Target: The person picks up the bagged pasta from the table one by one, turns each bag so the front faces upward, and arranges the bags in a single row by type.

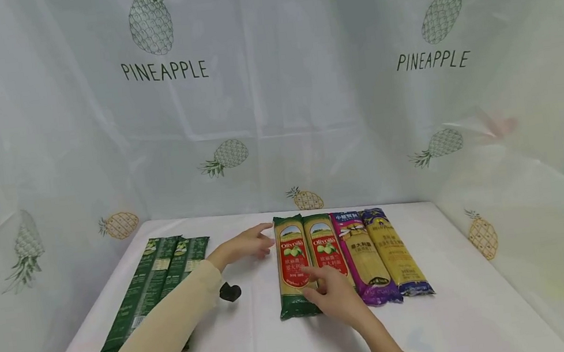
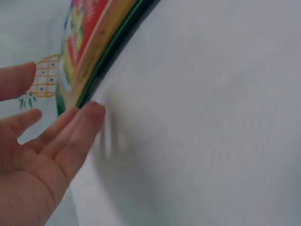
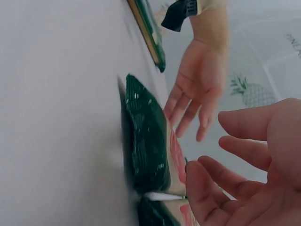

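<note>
Two green-and-gold Olivoila spaghetti packs [image 1: 296, 299] lie side by side on the table, fronts up. My left hand [image 1: 242, 247] is at the far left corner of the left pack, fingers extended. In the left wrist view, that hand's fingertips [image 2: 94, 110] are right by the pack's edge; whether they touch is unclear. My right hand [image 1: 334, 295] hovers over the near part of the two packs with loosely bent fingers. The right wrist view shows nothing between its thumb and fingers [image 3: 197, 183], beside the green pack ends [image 3: 148, 136].
Right of these lie a purple pasta pack [image 1: 366, 253] and a yellow-and-blue pasta pack [image 1: 394, 247]. Two dark green packs [image 1: 141, 291] lie at the left, backs up and partly overlapping, under my left forearm. A pineapple-print curtain [image 1: 300, 110] encloses the white table [image 1: 465, 317].
</note>
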Tool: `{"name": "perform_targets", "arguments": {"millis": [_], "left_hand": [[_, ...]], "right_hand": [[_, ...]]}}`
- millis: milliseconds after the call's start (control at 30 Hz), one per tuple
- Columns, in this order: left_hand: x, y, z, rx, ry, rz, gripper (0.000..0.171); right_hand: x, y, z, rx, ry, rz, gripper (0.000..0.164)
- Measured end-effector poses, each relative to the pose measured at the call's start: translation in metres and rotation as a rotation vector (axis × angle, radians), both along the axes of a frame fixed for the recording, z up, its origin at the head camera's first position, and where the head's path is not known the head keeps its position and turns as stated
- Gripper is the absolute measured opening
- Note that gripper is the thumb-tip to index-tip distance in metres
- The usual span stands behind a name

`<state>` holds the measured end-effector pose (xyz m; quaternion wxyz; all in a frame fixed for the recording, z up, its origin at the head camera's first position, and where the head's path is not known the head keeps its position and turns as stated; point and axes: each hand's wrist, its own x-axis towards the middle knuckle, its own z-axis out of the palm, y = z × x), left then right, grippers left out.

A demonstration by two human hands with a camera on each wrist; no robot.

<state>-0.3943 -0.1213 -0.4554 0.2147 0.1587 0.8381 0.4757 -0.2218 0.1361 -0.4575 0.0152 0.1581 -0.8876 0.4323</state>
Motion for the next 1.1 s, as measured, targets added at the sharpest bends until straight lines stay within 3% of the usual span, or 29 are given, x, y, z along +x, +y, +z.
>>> {"name": "perform_targets", "arguments": {"millis": [167,300,433,567,767,967,1033,1100], "left_hand": [[0.008,-0.032,0.020,-0.001,0.067,-0.010,0.057],[0.016,-0.064,0.039,-0.028,0.106,-0.035,0.052],[0.024,-0.106,0.047,-0.088,0.158,-0.077,0.053],[0.028,-0.144,0.046,-0.143,0.201,-0.066,0.056],[0.032,-0.179,0.037,-0.204,0.235,-0.060,0.058],[0.028,-0.204,0.024,-0.345,0.407,-0.058,0.054],[0.027,-0.211,0.021,-0.367,0.400,-0.038,0.056],[0.025,-0.215,0.019,-0.357,0.334,-0.024,0.060]], "right_hand": [[0.006,-0.014,0.001,-0.124,-0.054,0.069,0.048],[0.011,-0.032,0.000,-0.246,-0.170,0.108,0.052],[0.017,-0.058,-0.004,-0.342,-0.298,0.130,0.061],[0.019,-0.090,-0.007,-0.390,-0.396,0.126,0.070],[0.016,-0.131,-0.008,-0.445,-0.465,0.120,0.076],[0.010,-0.165,-0.011,-0.407,-0.478,0.100,0.078],[0.009,-0.175,-0.012,-0.357,-0.462,0.092,0.078],[0.008,-0.184,-0.013,-0.297,-0.441,0.080,0.077]]}}
